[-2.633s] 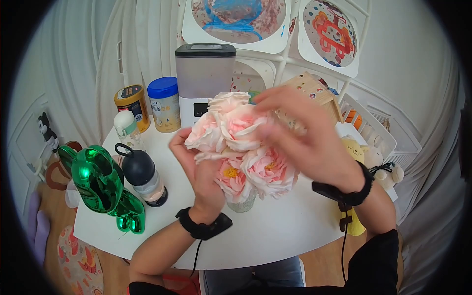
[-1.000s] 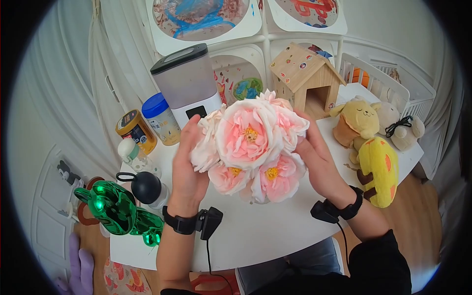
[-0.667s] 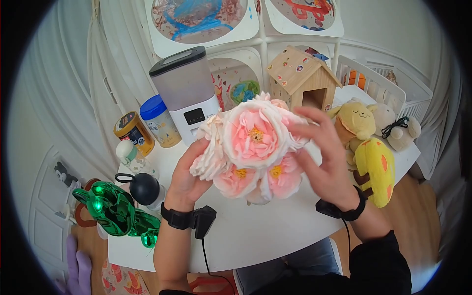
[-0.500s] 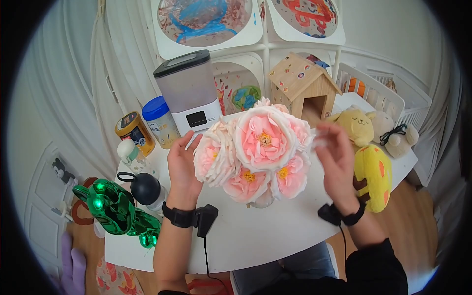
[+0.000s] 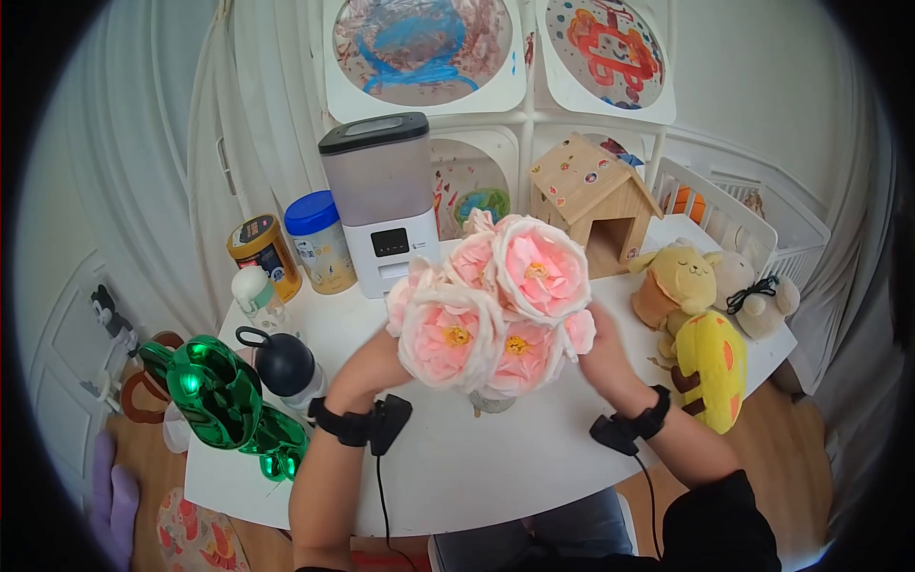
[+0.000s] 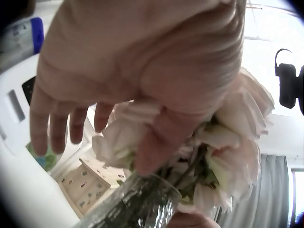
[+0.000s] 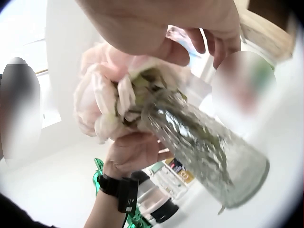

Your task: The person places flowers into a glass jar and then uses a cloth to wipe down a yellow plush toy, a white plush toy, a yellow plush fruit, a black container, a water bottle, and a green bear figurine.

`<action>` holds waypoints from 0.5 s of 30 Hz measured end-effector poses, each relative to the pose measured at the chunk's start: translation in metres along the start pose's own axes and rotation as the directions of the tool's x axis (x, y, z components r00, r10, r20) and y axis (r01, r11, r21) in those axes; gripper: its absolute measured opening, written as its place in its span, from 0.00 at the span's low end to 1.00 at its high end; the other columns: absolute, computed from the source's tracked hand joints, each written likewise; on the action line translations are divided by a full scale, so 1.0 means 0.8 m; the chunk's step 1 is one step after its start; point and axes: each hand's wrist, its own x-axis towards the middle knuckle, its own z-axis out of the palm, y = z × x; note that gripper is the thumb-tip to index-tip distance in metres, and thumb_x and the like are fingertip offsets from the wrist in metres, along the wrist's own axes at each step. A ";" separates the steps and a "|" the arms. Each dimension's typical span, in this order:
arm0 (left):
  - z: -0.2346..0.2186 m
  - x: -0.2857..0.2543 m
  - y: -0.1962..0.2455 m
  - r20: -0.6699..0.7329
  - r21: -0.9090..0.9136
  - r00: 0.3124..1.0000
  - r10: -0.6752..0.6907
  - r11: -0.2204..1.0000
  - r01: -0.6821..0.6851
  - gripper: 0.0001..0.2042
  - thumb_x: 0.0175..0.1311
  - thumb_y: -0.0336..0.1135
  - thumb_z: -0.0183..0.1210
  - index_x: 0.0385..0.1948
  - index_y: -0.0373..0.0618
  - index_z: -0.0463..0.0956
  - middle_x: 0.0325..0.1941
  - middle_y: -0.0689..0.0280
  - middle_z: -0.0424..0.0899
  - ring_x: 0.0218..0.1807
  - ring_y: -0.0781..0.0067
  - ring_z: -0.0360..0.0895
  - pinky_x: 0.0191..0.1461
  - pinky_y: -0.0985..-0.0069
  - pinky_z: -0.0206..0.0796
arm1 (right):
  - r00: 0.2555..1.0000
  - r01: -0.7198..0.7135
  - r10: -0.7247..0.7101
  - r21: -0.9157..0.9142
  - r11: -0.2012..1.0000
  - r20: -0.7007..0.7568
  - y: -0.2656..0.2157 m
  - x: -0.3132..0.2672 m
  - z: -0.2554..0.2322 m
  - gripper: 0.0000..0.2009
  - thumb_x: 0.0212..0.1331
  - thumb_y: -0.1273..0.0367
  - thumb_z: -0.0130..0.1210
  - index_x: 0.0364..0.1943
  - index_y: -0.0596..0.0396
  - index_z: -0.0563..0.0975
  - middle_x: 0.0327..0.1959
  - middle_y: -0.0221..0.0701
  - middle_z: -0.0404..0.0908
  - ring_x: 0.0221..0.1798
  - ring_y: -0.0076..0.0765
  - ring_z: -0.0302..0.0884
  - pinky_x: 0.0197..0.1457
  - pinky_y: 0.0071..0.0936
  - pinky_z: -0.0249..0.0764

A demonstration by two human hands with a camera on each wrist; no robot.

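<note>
The bunch of pink flowers (image 5: 496, 310) fills the centre of the head view, its stems down inside a glass vase (image 7: 204, 152) that seems to stand on the white bench (image 5: 457, 467). The blooms look light and soft, with thin petals that would crease or bend if squeezed; their stems are likely the stiffer part. The vase is probably the heavier, breakable piece, and its ribbed wall may give some hold though glass can slip. I would take it round the body below the rim, and the flowers by the stems rather than the heads.

The left hand (image 6: 142, 61) has a slack grip: fingers long and apart, thumb in front of the vase's rim, whether touching I cannot tell. The right hand (image 7: 175, 23) also has a loose grip, fingers relaxed just beside the blooms and closed on nothing.

Left of centre, a bottle with a black cap (image 5: 284, 364) and a shiny green figure (image 5: 214, 405) stand near the left forearm and limit room there. A grey and white dispenser (image 5: 386, 210) stands behind the flowers, upper centre; a wooden house (image 5: 593, 205) is at upper right, and a yellow plush toy (image 5: 715, 370) lies beside the right forearm.
</note>
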 end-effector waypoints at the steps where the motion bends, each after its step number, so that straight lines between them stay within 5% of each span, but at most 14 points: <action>1: -0.012 0.007 0.003 -0.096 0.054 0.994 -0.058 0.997 0.064 0.29 0.63 0.34 0.65 0.66 0.44 0.65 0.68 0.60 0.69 0.71 0.63 0.64 0.75 0.68 0.54 | 0.981 0.173 -0.165 0.077 0.982 -0.097 -0.012 0.006 -0.011 0.16 0.66 0.76 0.53 0.57 0.60 0.72 0.58 0.31 0.75 0.61 0.29 0.71 0.63 0.27 0.67; 2: -0.022 0.012 0.011 -0.109 0.049 0.992 -0.058 0.997 0.064 0.29 0.63 0.34 0.65 0.66 0.44 0.65 0.68 0.60 0.69 0.71 0.63 0.64 0.75 0.68 0.54 | 0.928 0.343 -0.314 0.136 0.929 -0.201 -0.028 0.012 -0.020 0.14 0.66 0.76 0.53 0.54 0.61 0.73 0.53 0.29 0.76 0.58 0.27 0.72 0.61 0.26 0.67; 4: -0.034 0.014 0.030 -0.490 -0.369 0.861 -0.136 0.927 -0.063 0.28 0.64 0.35 0.63 0.65 0.41 0.65 0.66 0.60 0.70 0.70 0.62 0.65 0.74 0.67 0.56 | 0.879 0.445 -0.415 0.091 0.891 -0.237 -0.099 0.014 -0.024 0.12 0.65 0.76 0.51 0.51 0.62 0.75 0.45 0.29 0.77 0.54 0.26 0.72 0.59 0.26 0.69; 6: -0.021 0.017 0.046 -0.384 -0.422 0.917 -0.110 0.904 -0.069 0.29 0.65 0.37 0.60 0.66 0.41 0.63 0.66 0.60 0.70 0.69 0.65 0.67 0.73 0.68 0.57 | 0.749 0.659 -0.662 -0.146 0.737 0.037 -0.154 0.030 -0.028 0.11 0.62 0.76 0.52 0.47 0.62 0.76 0.44 0.34 0.78 0.53 0.32 0.75 0.58 0.29 0.70; 7: -0.011 0.020 0.055 -0.271 -0.469 0.960 -0.068 0.881 -0.070 0.29 0.66 0.39 0.57 0.67 0.41 0.61 0.66 0.61 0.70 0.68 0.69 0.68 0.72 0.69 0.58 | 0.750 0.658 -0.660 -0.147 0.739 0.041 -0.180 0.040 -0.021 0.11 0.62 0.76 0.52 0.47 0.62 0.76 0.44 0.34 0.78 0.53 0.32 0.75 0.58 0.29 0.70; 8: 0.001 0.021 0.064 -0.272 -0.472 0.960 -0.070 0.879 -0.070 0.29 0.66 0.39 0.57 0.67 0.41 0.61 0.66 0.61 0.70 0.68 0.69 0.68 0.72 0.69 0.58 | 0.729 0.684 -0.645 -0.277 0.675 0.230 -0.206 0.052 -0.007 0.11 0.60 0.76 0.52 0.46 0.60 0.78 0.48 0.36 0.78 0.55 0.33 0.74 0.60 0.29 0.70; 9: 0.013 0.021 0.074 -0.190 -0.494 0.980 -0.056 0.868 -0.046 0.29 0.67 0.38 0.59 0.67 0.39 0.60 0.65 0.60 0.70 0.67 0.69 0.69 0.71 0.69 0.59 | 0.699 0.715 -0.587 -0.388 0.582 0.408 -0.223 0.065 0.006 0.11 0.58 0.75 0.52 0.44 0.59 0.79 0.52 0.38 0.77 0.57 0.34 0.74 0.61 0.28 0.69; 13: 0.020 0.021 0.085 -0.084 -0.459 0.996 -0.039 0.889 -0.004 0.33 0.66 0.36 0.64 0.69 0.38 0.56 0.63 0.58 0.71 0.64 0.70 0.72 0.67 0.71 0.66 | 0.713 0.699 -0.446 -0.602 0.387 0.541 -0.221 0.121 0.038 0.09 0.56 0.74 0.55 0.39 0.61 0.81 0.43 0.40 0.80 0.47 0.38 0.81 0.51 0.28 0.74; 14: 0.020 0.021 0.084 -0.086 -0.438 0.995 -0.045 0.899 0.003 0.35 0.64 0.36 0.66 0.69 0.38 0.56 0.63 0.59 0.72 0.63 0.70 0.73 0.65 0.72 0.67 | 0.813 0.540 -0.116 -0.666 0.514 0.570 -0.241 0.121 0.045 0.07 0.57 0.74 0.55 0.37 0.63 0.80 0.37 0.38 0.80 0.40 0.37 0.82 0.45 0.28 0.75; 15: 0.020 0.021 0.084 -0.091 -0.437 0.995 -0.041 0.899 -0.003 0.35 0.64 0.36 0.66 0.69 0.38 0.56 0.63 0.59 0.72 0.63 0.70 0.73 0.65 0.72 0.67 | 0.799 0.351 0.230 -0.742 0.572 0.555 -0.252 0.121 0.051 0.06 0.57 0.74 0.55 0.34 0.64 0.80 0.31 0.36 0.81 0.32 0.36 0.83 0.39 0.29 0.76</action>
